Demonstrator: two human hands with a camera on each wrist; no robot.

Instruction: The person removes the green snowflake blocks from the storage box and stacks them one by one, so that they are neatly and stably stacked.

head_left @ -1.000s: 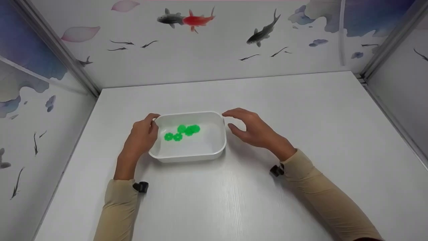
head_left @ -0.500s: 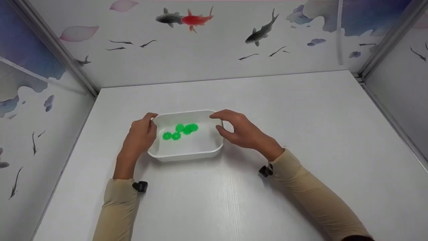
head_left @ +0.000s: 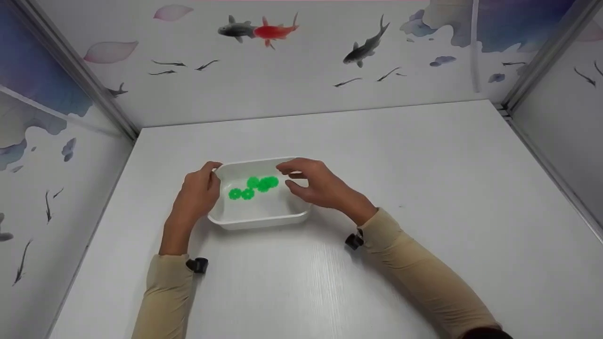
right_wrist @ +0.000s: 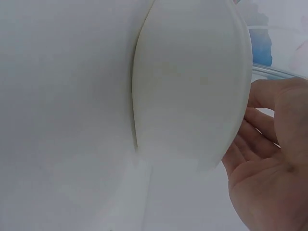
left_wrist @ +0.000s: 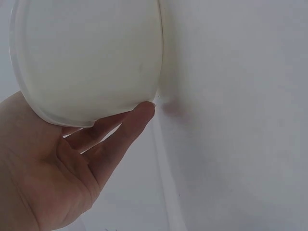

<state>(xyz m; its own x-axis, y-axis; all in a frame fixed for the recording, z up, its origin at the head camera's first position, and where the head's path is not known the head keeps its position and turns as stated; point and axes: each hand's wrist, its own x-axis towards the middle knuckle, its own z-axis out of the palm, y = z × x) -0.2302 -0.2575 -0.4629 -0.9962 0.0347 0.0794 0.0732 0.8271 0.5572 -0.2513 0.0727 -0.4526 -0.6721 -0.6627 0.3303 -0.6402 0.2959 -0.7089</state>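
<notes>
Green flower-shaped pieces [head_left: 264, 186] just left of the right hand [head_left: 316, 182]

The pieces sit inside a white tray [head_left: 259, 222], left of the frame's centre, in a chain slanting from lower left to upper right, roughly along the tray's left-to-right long axis. The right hand is nearer: its thumb and forefinger, parted and grasping nothing, appear above the tray's right end, just right of the chain's upper-right piece and apart from it. The left hand [head_left: 195, 193] grips the tray's left end near the upper-left corner, well apart from that piece.

Counted: one tray on one desk [head_left: 400, 165], two hands, two black wrist devices [head_left: 199, 265], and at least five pieces; overlap hides the exact number.
</notes>
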